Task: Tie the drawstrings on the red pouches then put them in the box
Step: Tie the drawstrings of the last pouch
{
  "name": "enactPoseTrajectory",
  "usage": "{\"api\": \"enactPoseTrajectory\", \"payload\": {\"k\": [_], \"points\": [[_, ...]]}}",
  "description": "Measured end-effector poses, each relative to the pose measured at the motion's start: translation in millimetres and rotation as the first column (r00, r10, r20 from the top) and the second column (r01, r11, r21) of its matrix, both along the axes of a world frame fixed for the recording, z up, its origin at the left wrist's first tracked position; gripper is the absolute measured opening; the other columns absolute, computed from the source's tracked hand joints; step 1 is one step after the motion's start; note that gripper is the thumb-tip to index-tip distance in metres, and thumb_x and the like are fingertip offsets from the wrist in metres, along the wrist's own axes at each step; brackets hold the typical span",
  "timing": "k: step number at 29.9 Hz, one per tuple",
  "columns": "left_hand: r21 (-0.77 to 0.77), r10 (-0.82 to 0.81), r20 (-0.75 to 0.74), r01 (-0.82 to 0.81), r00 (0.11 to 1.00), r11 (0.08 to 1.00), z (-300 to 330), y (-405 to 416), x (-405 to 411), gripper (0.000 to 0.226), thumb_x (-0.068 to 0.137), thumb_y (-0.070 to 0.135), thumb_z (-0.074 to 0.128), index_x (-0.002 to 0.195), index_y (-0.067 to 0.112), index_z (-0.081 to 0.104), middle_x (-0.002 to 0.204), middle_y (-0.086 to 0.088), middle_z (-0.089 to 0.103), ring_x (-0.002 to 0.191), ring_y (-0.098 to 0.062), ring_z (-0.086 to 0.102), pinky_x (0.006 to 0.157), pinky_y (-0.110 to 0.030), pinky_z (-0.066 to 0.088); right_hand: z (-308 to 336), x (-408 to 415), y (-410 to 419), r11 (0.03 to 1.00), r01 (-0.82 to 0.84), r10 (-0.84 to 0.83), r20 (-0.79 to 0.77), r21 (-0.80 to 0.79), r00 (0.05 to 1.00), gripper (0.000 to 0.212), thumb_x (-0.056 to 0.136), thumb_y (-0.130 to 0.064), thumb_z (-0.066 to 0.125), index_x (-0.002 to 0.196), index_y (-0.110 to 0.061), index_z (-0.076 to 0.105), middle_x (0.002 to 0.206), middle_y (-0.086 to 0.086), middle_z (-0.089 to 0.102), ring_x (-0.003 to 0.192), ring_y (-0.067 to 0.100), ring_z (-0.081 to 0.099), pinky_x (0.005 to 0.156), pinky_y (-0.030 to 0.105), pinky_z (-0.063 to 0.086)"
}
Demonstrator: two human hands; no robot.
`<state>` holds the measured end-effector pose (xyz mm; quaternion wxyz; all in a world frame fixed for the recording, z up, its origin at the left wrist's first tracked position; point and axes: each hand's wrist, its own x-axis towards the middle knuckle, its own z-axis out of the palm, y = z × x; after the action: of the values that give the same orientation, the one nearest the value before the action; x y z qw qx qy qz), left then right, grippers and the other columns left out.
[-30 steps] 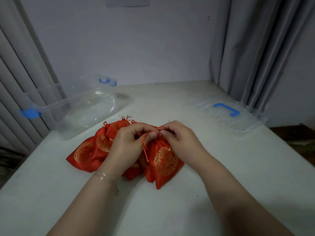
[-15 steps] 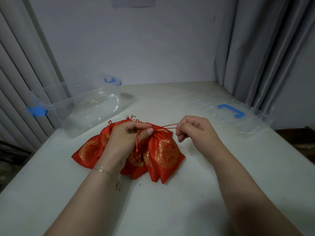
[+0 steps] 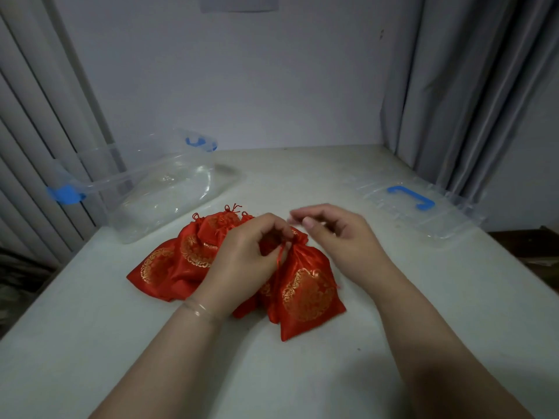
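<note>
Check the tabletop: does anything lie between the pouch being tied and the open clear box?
Yes. The other red pouches lie between the front pouch and the clear box; its lid is off, far right.

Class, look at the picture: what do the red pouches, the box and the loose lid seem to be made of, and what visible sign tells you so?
Red pouches: probably satin-like cloth, glossy, creased, with gold patterns. Box: clear plastic, see-through walls with glints, blue clips. Lid: the same clear plastic, ribbed, with a blue handle.
</note>
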<state>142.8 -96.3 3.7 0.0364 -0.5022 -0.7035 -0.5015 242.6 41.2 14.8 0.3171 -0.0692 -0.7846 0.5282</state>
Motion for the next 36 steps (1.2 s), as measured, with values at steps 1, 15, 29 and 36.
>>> {"api": "enactPoseTrajectory", "payload": {"k": [1, 15, 29, 36], "points": [[0.015, 0.007, -0.072, -0.006, 0.997, 1.000, -1, 1, 2, 0.021, 0.078, -0.002, 0.069, 0.085, 0.017, 0.064, 0.083, 0.011, 0.064, 0.082, -0.002, 0.060, 0.074, -0.013, 0.045, -4, -3, -4, 1.000, -0.010, 0.009, 0.033, 0.023, 0.999, 0.022, 0.089, -0.003, 0.058, 0.093, -0.021, 0.070, 0.091, -0.008, 0.071, 0.087, 0.001, 0.064, 0.079, 0.016, 0.048], [0.054, 0.184, -0.606, -0.192, 0.774, 0.980, -14, 10, -4, 0.010, 0.085, 0.008, 0.062, 0.084, 0.010, 0.072, 0.079, -0.003, 0.064, 0.069, -0.024, 0.060, 0.057, -0.037, 0.044, -9, -3, 9, 0.984, -0.051, 0.101, 0.299, -0.170, 0.949, 0.013, 0.085, -0.001, 0.063, 0.091, -0.009, 0.070, 0.078, 0.006, 0.065, 0.069, 0.008, 0.057, 0.063, 0.016, 0.047], [-0.049, 0.114, -0.478, -0.157, 0.871, 0.986, -5, 4, -2, 0.018, 0.094, 0.020, 0.047, 0.082, 0.011, 0.057, 0.078, 0.001, 0.054, 0.075, -0.021, 0.052, 0.066, -0.037, 0.044, -11, -2, 12, 0.923, 0.267, -0.334, 0.232, 0.275, 0.914, 0.003, 0.086, -0.019, 0.055, 0.089, -0.018, 0.056, 0.081, -0.004, 0.062, 0.073, 0.011, 0.058, 0.069, 0.031, 0.049], [-0.045, -0.088, -0.352, 0.077, 0.932, 0.996, -4, 7, 2, 0.020, 0.094, 0.023, 0.050, 0.080, 0.013, 0.060, 0.105, 0.009, 0.064, 0.097, -0.012, 0.055, 0.090, -0.022, 0.037, -20, -10, 11, 0.985, 0.170, -0.158, 0.321, -0.008, 0.934, 0.013, 0.087, -0.010, 0.055, 0.079, -0.020, 0.054, 0.068, 0.000, 0.057, 0.062, 0.012, 0.054, 0.061, 0.028, 0.044]]}}
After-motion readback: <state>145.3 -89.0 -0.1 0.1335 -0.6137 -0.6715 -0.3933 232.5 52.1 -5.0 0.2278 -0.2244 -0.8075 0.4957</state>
